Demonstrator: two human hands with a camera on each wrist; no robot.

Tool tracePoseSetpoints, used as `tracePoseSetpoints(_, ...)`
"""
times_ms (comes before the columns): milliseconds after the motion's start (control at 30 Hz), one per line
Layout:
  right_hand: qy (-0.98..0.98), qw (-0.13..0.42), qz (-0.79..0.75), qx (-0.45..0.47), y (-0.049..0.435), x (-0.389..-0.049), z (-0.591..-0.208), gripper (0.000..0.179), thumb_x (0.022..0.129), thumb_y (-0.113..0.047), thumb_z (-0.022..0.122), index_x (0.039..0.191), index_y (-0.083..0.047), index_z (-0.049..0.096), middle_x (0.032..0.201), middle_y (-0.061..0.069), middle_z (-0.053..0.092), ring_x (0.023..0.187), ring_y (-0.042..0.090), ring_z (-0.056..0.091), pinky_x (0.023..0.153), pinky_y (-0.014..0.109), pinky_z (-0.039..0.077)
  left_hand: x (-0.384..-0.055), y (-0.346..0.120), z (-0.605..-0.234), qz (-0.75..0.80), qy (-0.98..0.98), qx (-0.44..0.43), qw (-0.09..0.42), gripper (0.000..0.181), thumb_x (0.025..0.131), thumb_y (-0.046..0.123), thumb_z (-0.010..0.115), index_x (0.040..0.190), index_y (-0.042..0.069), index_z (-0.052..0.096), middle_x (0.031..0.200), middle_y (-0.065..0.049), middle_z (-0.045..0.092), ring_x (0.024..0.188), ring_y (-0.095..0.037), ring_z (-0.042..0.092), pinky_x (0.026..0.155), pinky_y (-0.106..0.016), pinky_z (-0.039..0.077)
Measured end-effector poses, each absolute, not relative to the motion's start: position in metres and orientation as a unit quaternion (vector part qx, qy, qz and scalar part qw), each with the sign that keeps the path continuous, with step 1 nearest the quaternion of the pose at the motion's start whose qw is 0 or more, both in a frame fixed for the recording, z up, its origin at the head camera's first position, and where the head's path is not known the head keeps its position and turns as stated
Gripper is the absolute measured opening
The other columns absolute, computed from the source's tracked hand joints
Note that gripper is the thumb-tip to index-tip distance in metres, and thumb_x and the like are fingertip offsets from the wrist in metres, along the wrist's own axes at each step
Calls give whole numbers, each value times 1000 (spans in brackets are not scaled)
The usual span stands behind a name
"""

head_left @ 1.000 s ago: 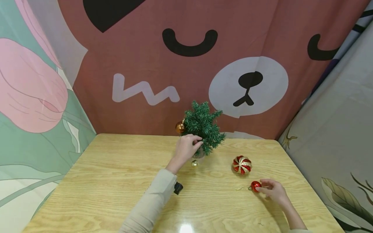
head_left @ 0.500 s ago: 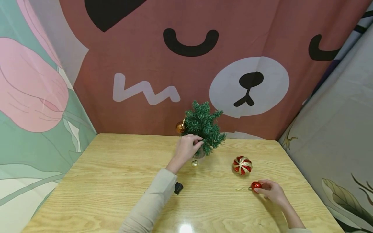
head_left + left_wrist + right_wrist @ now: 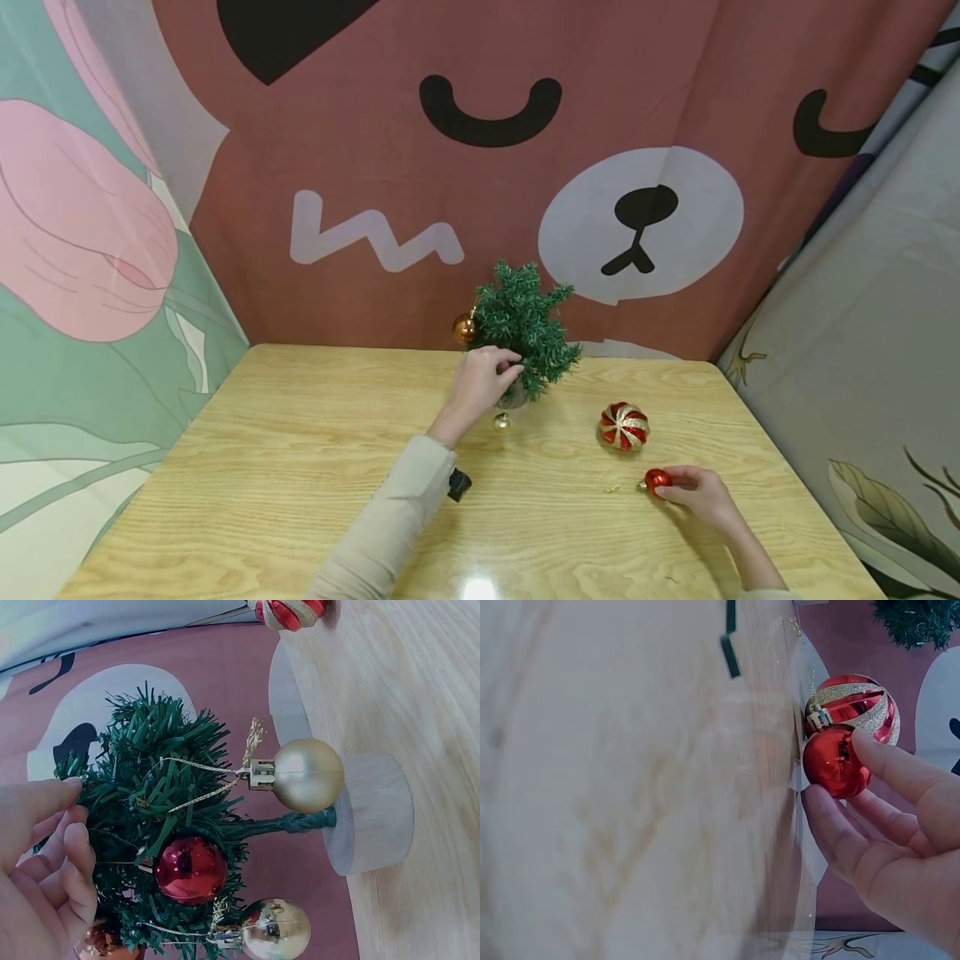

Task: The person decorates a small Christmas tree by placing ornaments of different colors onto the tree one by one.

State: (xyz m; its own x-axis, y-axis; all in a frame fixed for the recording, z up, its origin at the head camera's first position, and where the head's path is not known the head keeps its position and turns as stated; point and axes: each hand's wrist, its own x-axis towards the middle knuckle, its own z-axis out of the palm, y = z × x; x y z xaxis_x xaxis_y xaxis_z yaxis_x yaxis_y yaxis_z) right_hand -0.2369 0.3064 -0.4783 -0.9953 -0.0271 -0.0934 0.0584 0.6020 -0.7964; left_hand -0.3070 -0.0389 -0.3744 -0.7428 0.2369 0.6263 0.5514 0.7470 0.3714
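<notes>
A small green Christmas tree (image 3: 517,321) stands at the back of the table, on a pale round base (image 3: 379,817). My left hand (image 3: 480,379) is at its left side, fingers loosely bent beside the foliage; a gap shows between the fingertips, with nothing seen in it. On the tree hang a matte gold bauble (image 3: 309,775), a dark red bauble (image 3: 191,870), a shiny gold bauble (image 3: 276,930) and an orange bauble (image 3: 464,327). At the right, my right hand (image 3: 701,496) pinches a shiny red bauble (image 3: 836,761) between thumb and fingers, its gold cap pointing left.
A red and gold striped bauble (image 3: 624,426) lies on the wooden table (image 3: 315,433), behind the red one. A black object (image 3: 458,484) shows beside the left sleeve. Printed curtains (image 3: 360,317) hang behind and at both sides.
My right hand's fingers have closed round the red bauble, which has shifted slightly, and its gold thread now looks shorter. My left hand and the tree have stayed in place.
</notes>
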Motion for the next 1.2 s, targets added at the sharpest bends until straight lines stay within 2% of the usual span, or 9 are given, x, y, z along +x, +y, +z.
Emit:
tracePoseSetpoints(567,872,43,-488,15,297,-231,-474,46,80,-5,69,114,19,51,101,24,63,77,1,58,70,18,47,-307,-39,-374,-280,-893,-214,279,13,82,19,70,90,11,74,66,1,62,43,-4,37,38,-15,24)
tracePoseSetpoints(900,854,27,-520,-5,285,-229,-460,45,79,1,67,114,22,49,101,27,62,77,0,57,71,19,48,-306,-39,-373,-283,-890,-217,283,13,82,19,70,91,10,74,66,2,63,45,-5,43,40,-15,25)
tracePoseSetpoints(1200,839,31,-544,-9,274,-230,-444,46,81,-3,67,117,19,49,104,24,61,80,2,58,73,20,49,-308,-39,-374,-285,-889,-220,283,13,82,17,70,91,9,74,65,1,62,48,-7,47,43,-16,30)
